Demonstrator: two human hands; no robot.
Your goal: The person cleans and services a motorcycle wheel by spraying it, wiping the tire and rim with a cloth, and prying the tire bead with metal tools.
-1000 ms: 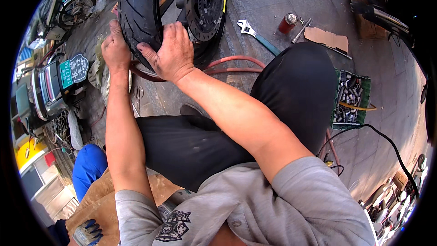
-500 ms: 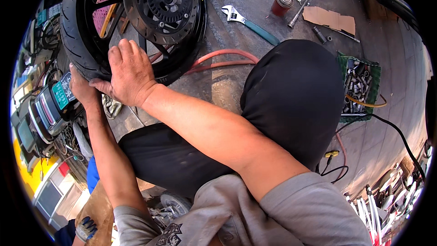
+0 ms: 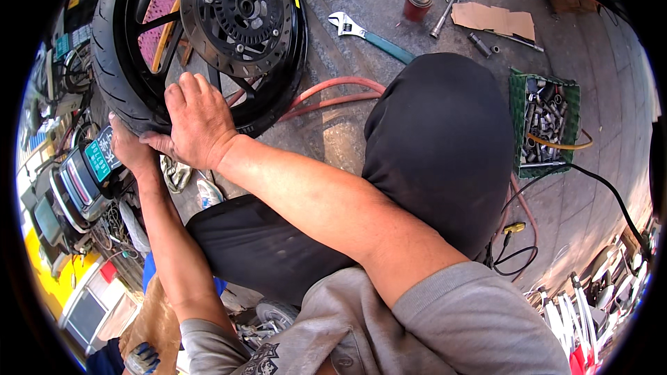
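A motorcycle wheel (image 3: 111, 42) with a black tire, spoked rim, yellow rim stripe and slotted brake disc (image 3: 229, 48) fills the upper left. My right hand (image 3: 191, 118) grips its lower edge, fingers bent over the tire and rim, thumb along the tread. My left hand (image 3: 132, 142) holds the tire's lower left side, partly hidden behind it. A pink perforated piece (image 3: 153, 42) with wooden strips shows through the spokes. Red hoses (image 3: 333, 101) run from under the wheel toward my bent knee (image 3: 438, 125).
An adjustable wrench (image 3: 375, 38), red can (image 3: 417, 7), metal bar (image 3: 445, 10), cardboard (image 3: 493, 21) and green socket crate (image 3: 545, 121) lie ahead and right, with a black cable (image 3: 604, 187). A scooter (image 3: 76, 187) is left; someone's gloved hand (image 3: 142, 357) shows lower left.
Both hands and the wheel have moved leftward in the view, and the wheel has turned to show more of its disc and spokes. The last half second shows a slight downward shift.
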